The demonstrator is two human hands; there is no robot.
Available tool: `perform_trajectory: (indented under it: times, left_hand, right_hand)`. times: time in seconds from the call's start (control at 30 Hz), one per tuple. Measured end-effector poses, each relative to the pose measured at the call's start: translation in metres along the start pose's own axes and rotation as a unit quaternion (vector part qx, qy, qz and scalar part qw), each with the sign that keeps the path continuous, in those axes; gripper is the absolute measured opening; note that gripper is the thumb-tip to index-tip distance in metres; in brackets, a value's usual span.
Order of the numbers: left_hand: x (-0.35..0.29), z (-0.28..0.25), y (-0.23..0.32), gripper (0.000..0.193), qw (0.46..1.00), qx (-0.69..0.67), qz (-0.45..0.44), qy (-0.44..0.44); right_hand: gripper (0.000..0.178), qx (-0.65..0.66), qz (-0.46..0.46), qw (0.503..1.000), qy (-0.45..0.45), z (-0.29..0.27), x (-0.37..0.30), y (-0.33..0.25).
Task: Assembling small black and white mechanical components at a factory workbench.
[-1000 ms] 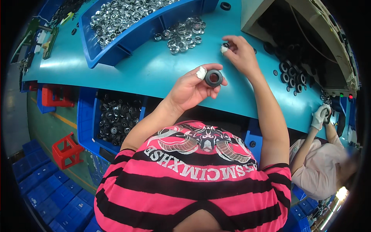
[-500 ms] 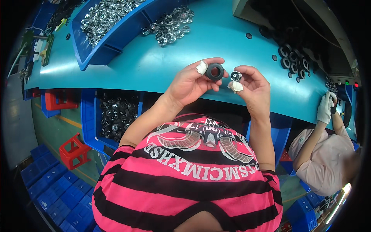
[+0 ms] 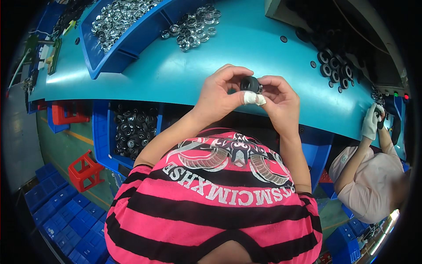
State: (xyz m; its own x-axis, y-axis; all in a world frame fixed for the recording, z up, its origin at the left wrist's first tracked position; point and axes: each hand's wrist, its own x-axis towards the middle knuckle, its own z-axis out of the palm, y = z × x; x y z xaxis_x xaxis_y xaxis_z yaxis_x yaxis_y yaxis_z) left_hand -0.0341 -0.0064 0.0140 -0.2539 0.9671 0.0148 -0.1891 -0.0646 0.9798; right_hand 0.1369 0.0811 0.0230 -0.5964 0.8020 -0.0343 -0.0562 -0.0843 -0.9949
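Observation:
My left hand (image 3: 220,92) grips a black rubber ring (image 3: 249,83) between its thumb and fingers, over the near part of the table. Against the ring's right side, my right hand (image 3: 281,99) holds a small shiny wheel hub (image 3: 260,88), mostly hidden by the fingers and the ring. Ring and hub touch; how far one sits inside the other I cannot tell. White wrapping covers both thumb tips, which meet just below the ring.
On the teal table (image 3: 176,83) stands a blue bin (image 3: 114,64) of clear hubs, with a pile of loose hubs (image 3: 193,31) beside it. Black rings (image 3: 336,70) lie at right. Below the edge is a bin of black wheels (image 3: 132,132). A gloved co-worker (image 3: 367,176) works at far right.
My hands have come together. The hub, held apart to the right of the ring before, now meets it, and the ring has turned so its opening faces less upward.

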Motion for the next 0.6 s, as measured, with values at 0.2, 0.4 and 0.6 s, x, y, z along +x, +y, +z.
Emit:
perform_trajectory:
  times: [0.2, 0.4, 0.6]
  left_hand:
    - [-0.001, 0.000, 0.013, 0.047, 0.982, 0.176, 0.066, 0.012]
    - [0.002, 0.001, 0.003, 0.049, 0.996, -0.088, -0.017, -0.009]
    - [0.002, -0.003, -0.007, 0.050, 0.980, -0.180, -0.078, -0.027]
  right_hand:
    - [0.037, 0.146, 0.073, 0.986, -0.025, -0.002, -0.001, 0.016]
    - [0.041, 0.071, -0.004, 0.997, -0.010, -0.003, -0.004, 0.014]
    - [0.038, -0.112, -0.088, 0.989, 0.041, 0.005, -0.005, -0.004]
